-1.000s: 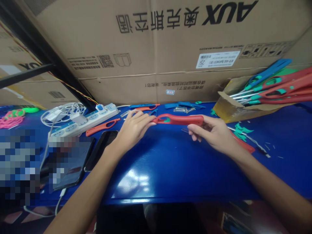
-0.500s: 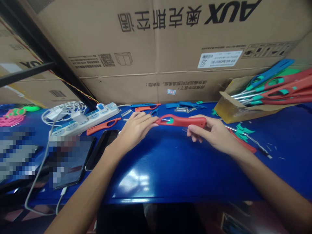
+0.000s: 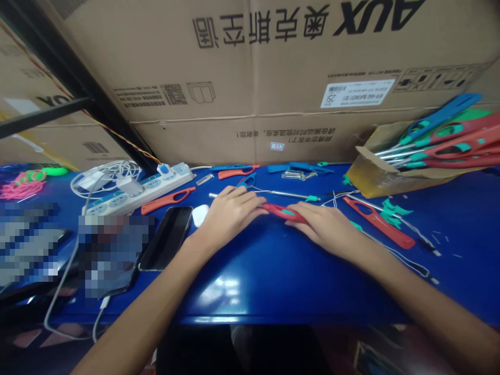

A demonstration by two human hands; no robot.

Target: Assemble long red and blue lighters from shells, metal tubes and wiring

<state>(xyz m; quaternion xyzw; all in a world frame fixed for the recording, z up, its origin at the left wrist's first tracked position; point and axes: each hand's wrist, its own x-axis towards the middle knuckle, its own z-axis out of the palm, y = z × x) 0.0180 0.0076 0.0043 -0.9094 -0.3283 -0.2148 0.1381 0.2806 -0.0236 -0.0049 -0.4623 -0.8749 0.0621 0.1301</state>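
The fingers (image 3: 250, 202) of the left hand (image 3: 230, 213) are wrapped around the metal tube of a red lighter (image 3: 281, 211), and its handle is gripped by the fingers of the right hand (image 3: 328, 226), so that the lighter is held slightly aslant between the two, over the counter (image 3: 281, 281).

With the lighter taken as the clock's centre, an open cardboard box (image 3: 371, 179) is seen at two o'clock. It is packed with red lighters (image 3: 453, 148) and a blue lighter (image 3: 441, 117); their metal tubes are pointed toward nine o'clock, and teal parts are set at their necks. A large carton (image 3: 219, 138), printed with upside-down lettering, is stood at twelve o'clock.

On the held lighter, a slim, glossy red section is shown between the hands, with a teal piece set into it; most of the handle is hidden by the right hand. A bright metal end is exposed past the left hand, at nine o'clock.

A loose metal rod (image 3: 291, 195) with a teal tip is laid just beyond the lighter, at twelve o'clock. A red handle (image 3: 378, 224) with an oval opening is placed at three o'clock, and a phone (image 3: 167, 239) near nine.
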